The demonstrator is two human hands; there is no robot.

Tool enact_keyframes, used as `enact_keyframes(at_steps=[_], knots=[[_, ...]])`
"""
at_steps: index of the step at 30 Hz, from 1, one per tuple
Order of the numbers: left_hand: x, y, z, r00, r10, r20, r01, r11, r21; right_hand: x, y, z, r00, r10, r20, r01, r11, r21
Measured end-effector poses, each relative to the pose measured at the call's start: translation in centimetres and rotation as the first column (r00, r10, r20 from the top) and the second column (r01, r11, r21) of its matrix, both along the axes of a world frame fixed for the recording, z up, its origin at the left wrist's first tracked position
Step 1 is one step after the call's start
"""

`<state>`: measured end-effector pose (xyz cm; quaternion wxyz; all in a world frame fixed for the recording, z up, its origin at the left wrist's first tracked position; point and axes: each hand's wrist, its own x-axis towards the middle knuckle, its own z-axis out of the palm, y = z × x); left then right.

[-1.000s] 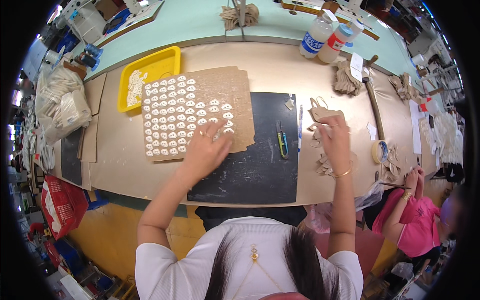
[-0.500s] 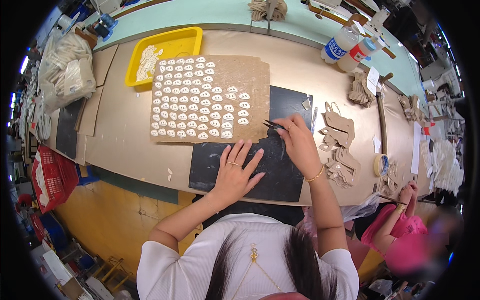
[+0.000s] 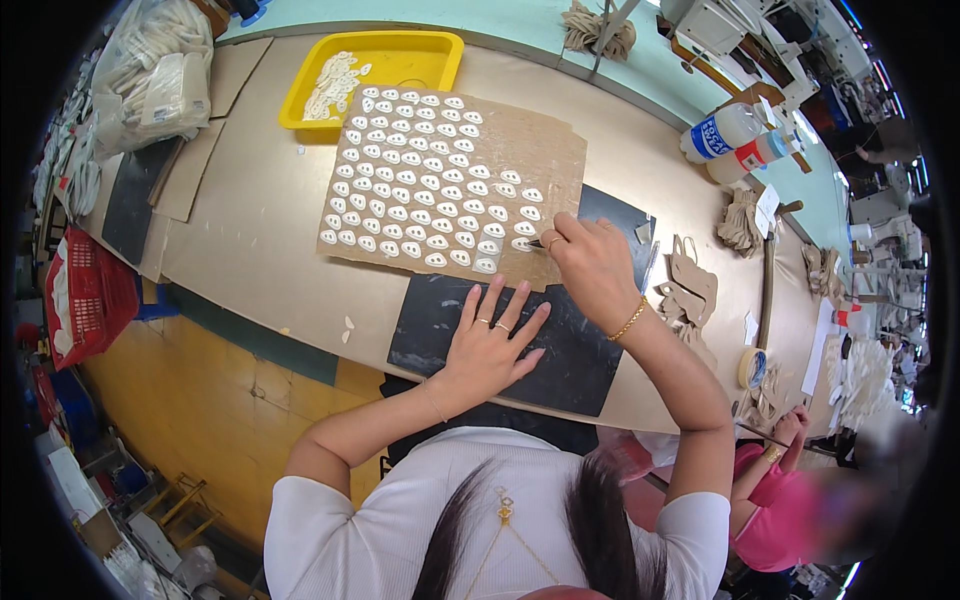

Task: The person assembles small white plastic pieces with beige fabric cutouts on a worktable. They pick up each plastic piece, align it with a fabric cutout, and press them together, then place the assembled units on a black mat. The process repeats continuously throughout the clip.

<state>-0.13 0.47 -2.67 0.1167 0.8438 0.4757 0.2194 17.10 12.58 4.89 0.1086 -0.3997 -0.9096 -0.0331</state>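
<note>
My right hand (image 3: 597, 268) is closed round a pair of dark tweezers (image 3: 537, 243); only their tips show past the fingers. Those tips reach the lowest white piece (image 3: 522, 243) in the rightmost column on a brown cardboard sheet (image 3: 545, 150). Whether they pinch it cannot be made out. Rows of small white rounded-triangular pieces, each with two dark marks, cover the sheet's left and middle. My left hand (image 3: 490, 345) lies flat with fingers spread on a black mat (image 3: 425, 315), fingertips just below the sheet's near edge.
A yellow tray (image 3: 440, 60) with loose white pieces stands behind the sheet. Right of the mat lie a pen (image 3: 650, 268), tan cut pieces (image 3: 692, 285) and a tape roll (image 3: 752, 368). Two bottles (image 3: 722, 132) stand farther back. A co-worker in pink (image 3: 775, 510) sits at right.
My right hand has brought the tweezers from the cardboard's right edge onto the rightmost column of white pieces. The left hand stays spread on the mat. The whole view has turned slightly.
</note>
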Motion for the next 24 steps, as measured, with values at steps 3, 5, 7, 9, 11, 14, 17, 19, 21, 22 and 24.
enact_keyframes(at_steps=[3,5,7,9,11,14,17,19,21,22,24], knots=[[0.0,0.4,0.2,1.0,-0.003,-0.007,0.003,1.0,0.029,-0.3,0.3,-0.1,0.999,0.03,0.017,-0.03,0.999,0.012],[-0.1,0.8,0.4,1.0,-0.02,-0.009,0.021,0.999,0.029,-0.6,0.4,-0.1,0.998,0.051,0.034,-0.052,0.998,0.021],[-0.2,1.1,0.3,0.999,-0.037,-0.004,0.037,0.999,0.029,-0.9,0.6,-0.1,0.995,0.076,0.063,-0.078,0.996,0.034],[-0.4,1.3,0.1,0.998,-0.055,0.007,0.055,0.998,0.028,-1.0,0.9,-0.1,0.994,0.095,0.054,-0.096,0.995,0.022],[-0.4,1.4,0.1,0.998,-0.061,0.001,0.061,0.998,0.027,-0.5,1.5,-0.2,0.999,0.046,-0.002,-0.046,0.994,-0.098],[-0.5,1.3,-0.2,0.998,-0.065,-0.002,0.065,0.997,0.034,0.6,2.0,-1.6,0.966,-0.167,-0.197,0.059,0.885,-0.461],[-0.5,1.3,-0.5,0.998,-0.061,0.003,0.061,0.997,0.042,0.3,1.2,-2.8,0.835,-0.404,-0.373,0.015,0.695,-0.719],[-0.6,1.2,-0.5,0.999,-0.054,0.007,0.054,0.998,0.037,0.4,1.3,-2.4,0.734,-0.499,-0.46,-0.07,0.619,-0.783],[-0.5,1.4,-0.3,0.998,-0.055,0.018,0.055,0.998,0.032,0.9,1.1,-1.6,0.612,-0.592,-0.524,-0.176,0.544,-0.821],[-0.6,1.4,-0.2,0.998,-0.056,0.021,0.055,0.998,0.025,1.3,0.7,-1.2,0.545,-0.636,-0.546,-0.239,0.507,-0.828],[-0.7,1.5,0.2,0.996,-0.07,0.046,0.07,0.998,0.009,3.1,-0.4,-0.3,0.502,-0.667,-0.55,-0.263,0.488,-0.832]])
